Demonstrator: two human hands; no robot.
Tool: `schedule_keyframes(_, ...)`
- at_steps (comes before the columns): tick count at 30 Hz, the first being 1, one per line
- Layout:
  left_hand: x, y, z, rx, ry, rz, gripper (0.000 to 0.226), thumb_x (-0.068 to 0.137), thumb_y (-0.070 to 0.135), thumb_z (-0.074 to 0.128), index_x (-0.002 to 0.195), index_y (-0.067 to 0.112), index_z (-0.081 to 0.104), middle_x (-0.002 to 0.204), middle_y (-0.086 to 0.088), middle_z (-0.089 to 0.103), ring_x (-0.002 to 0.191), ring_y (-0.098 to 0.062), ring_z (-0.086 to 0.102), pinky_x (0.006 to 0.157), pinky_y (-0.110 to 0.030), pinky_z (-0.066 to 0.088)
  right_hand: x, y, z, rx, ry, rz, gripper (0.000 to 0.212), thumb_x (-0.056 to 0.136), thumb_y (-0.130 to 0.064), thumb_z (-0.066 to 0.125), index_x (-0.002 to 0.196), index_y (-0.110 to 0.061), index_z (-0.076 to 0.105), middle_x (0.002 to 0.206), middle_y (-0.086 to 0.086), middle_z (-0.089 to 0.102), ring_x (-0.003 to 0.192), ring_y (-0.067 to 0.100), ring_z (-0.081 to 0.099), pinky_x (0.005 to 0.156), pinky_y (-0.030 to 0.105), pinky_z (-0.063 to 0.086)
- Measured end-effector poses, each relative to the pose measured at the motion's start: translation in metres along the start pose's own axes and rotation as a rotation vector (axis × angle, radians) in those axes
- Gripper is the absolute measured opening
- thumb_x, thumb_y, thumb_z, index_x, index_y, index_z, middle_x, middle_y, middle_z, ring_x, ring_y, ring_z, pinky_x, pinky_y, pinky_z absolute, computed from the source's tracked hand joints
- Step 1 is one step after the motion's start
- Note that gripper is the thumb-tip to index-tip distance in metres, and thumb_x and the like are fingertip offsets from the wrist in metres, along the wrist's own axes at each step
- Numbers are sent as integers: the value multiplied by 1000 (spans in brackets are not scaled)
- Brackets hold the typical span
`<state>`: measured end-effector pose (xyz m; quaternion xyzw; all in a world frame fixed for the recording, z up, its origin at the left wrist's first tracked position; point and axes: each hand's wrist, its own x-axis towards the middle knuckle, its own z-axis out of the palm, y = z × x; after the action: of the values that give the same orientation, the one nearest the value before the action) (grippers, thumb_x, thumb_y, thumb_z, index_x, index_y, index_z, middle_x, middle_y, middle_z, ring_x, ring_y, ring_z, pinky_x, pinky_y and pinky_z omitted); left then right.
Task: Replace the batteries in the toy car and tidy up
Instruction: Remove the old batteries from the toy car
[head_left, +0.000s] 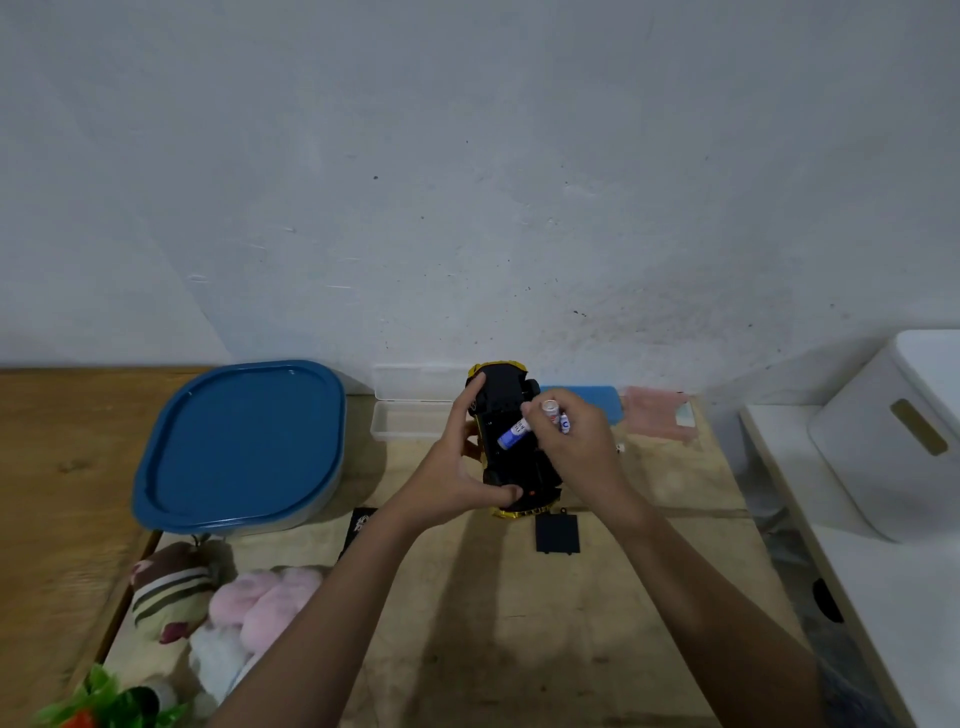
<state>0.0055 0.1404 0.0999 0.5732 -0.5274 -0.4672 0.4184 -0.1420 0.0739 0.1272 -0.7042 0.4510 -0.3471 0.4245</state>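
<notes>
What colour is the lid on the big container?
The lid is blue, seen in the head view.

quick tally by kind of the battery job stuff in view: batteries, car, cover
batteries: 3
car: 1
cover: 1
total: 5

Single view: head-worn wide-angle camera. We look forward and down across a pale wooden plywood table (649, 597) toward a scuffed white painted wall (467, 156) filling the upper half. Range is close: forearms enter from the bottom edge, left hand (457, 467) gripping an upturned black-and-yellow plastic toy car (506, 395) near centre, right hand (576, 441) pinching white-and-blue cylindrical batteries (550, 409).
</notes>
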Motion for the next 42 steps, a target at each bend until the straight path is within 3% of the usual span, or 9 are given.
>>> schedule_keyframes(4,-4,-9,2,-15,22,-44,111,72,7,78,145,43,2,126,11,40,105,-4,49,74,-11,48,-5,6,0,545,147,282,30,96,-12,45,66,-10,50,47,-5,57,55,7,63,61,29,60)
schedule_keyframes(7,-7,-17,6,-38,27,-108,111,72,8,77,146,42,2,138,7,32,114,-5,45,78,-10,47,-8,17,0,1010,238,403,30,94,-7,45,65,-9,45,53,4,52,68,16,69,68,27,60)
schedule_keyframes(10,-10,-29,12,24,67,-188,112,71,12,78,146,43,0,140,3,30,125,-14,38,93,-22,41,-14,28,0,1211,334,524,23,93,-7,45,71,-9,48,49,0,56,63,12,70,57,19,57)
schedule_keyframes(14,-12,-45,19,479,49,-282,105,75,28,72,146,41,-4,128,2,32,109,-20,49,83,-32,49,-22,42,-5,1322,418,672,14,90,-8,49,76,-10,49,49,-2,52,42,4,53,43,13,49)
schedule_keyframes(17,-13,-58,26,861,0,-323,100,77,40,67,147,39,-5,143,-4,27,115,-26,47,82,-37,48,-29,59,-14,1444,435,711,23,92,-10,47,68,-11,47,47,-3,46,39,3,46,41,13,46)
schedule_keyframes(24,-10,-71,57,1096,90,-313,92,80,45,57,147,39,-5,145,-10,22,117,-32,37,89,-43,40,-50,94,-30,1331,249,807,32,95,-19,42,64,-13,50,54,-4,47,38,2,42,37,12,36)
schedule_keyframes(29,-3,-77,72,929,123,-313,75,89,50,48,146,42,0,147,-11,11,126,-34,27,91,-45,47,-54,106,-38,1175,220,909,30,95,-25,49,68,-12,50,51,-2,49,39,4,46,36,12,40)
schedule_keyframes(33,4,-76,80,910,116,-344,56,98,43,29,146,42,0,155,-7,3,133,-34,19,96,-52,39,-52,113,-41,1190,265,930,29,94,-25,50,69,-12,48,51,-2,50,37,3,43,34,13,39)
schedule_keyframes(42,5,-88,87,1044,114,-452,68,97,37,34,146,38,-13,156,-14,-6,139,-33,13,99,-51,31,-45,119,-39,845,300,912,21,94,-21,52,78,-9,58,62,1,42,36,2,40,32,13,32)
